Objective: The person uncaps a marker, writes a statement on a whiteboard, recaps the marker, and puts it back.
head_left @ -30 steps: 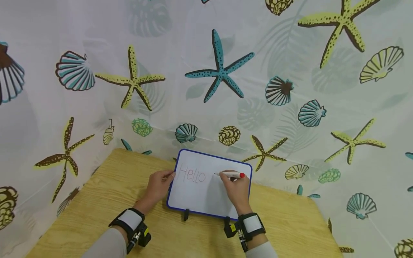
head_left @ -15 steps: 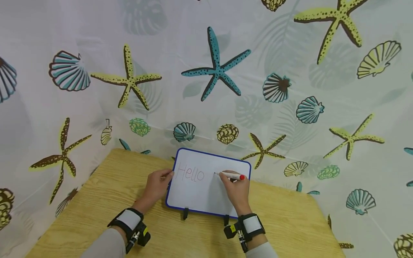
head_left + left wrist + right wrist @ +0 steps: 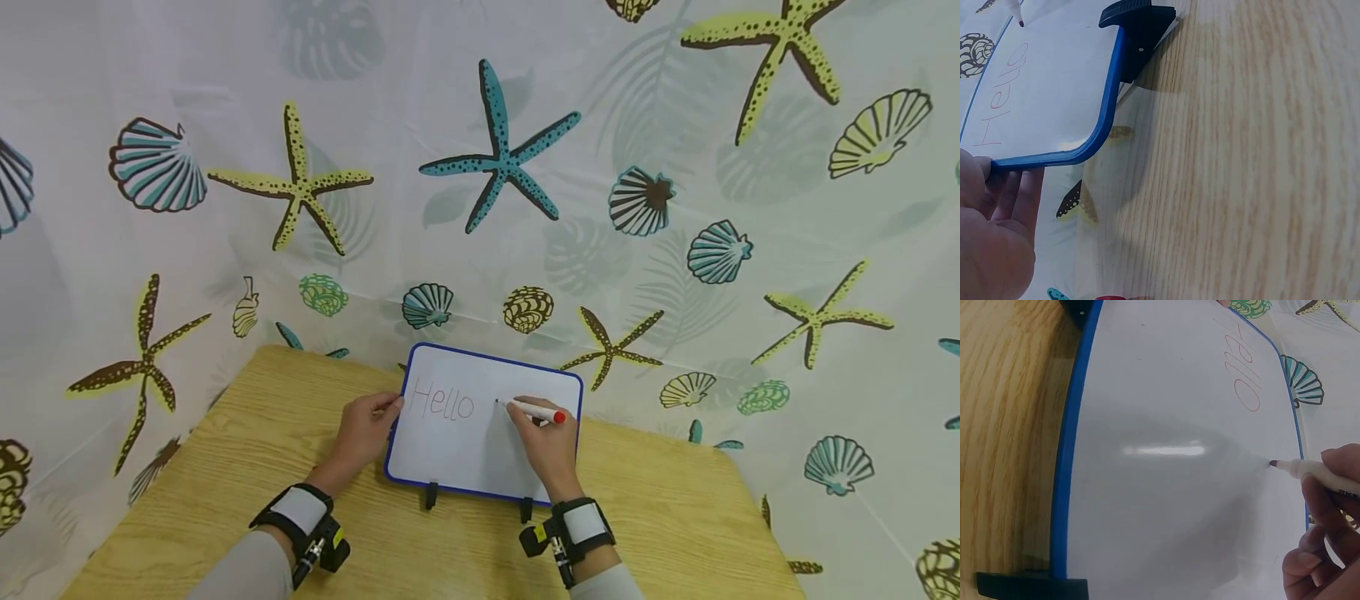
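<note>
Gripping the likely light marker (image 3: pixel 538 410) near its tip, probably the best hold, the right hand (image 3: pixel 551 448) is at a stiff-looking whiteboard (image 3: pixel 457 454), side pinched by the left hand (image 3: pixel 364 429), near the desk's (image 3: pixel 660 508) far edge.

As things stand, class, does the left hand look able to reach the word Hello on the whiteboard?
Probably yes: the left hand holds the edge of the whiteboard close to the word Hello, with nothing visible between them. The right hand and its marker are beyond the word's far end.

Whiteboard (image 3: pixel 468 442) — head view high, wrist views near
</note>
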The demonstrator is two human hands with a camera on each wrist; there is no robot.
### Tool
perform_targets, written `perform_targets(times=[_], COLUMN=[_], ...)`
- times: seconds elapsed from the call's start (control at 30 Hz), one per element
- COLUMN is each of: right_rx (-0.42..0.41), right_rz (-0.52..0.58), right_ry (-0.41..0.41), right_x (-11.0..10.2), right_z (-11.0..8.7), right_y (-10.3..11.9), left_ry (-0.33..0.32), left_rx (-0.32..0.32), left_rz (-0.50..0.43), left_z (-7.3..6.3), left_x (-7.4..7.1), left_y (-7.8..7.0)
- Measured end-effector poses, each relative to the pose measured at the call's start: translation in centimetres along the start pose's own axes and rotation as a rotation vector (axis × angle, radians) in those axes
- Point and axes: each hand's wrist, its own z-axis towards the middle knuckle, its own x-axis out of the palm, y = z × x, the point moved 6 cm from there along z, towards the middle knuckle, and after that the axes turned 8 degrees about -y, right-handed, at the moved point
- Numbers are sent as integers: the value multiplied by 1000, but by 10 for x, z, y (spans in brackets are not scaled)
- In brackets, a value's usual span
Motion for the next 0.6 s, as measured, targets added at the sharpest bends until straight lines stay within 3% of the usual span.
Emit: perform_targets(times=[0.6], right_rx=[15], right_rz=[-99], right_ry=[42], right_x=[-3], right_z=[-5], right_y=[-2], left_ry=[12], left_rx=[-9], left_rz=[5], left_z=[-2], left_x=[1], left_y=[-2])
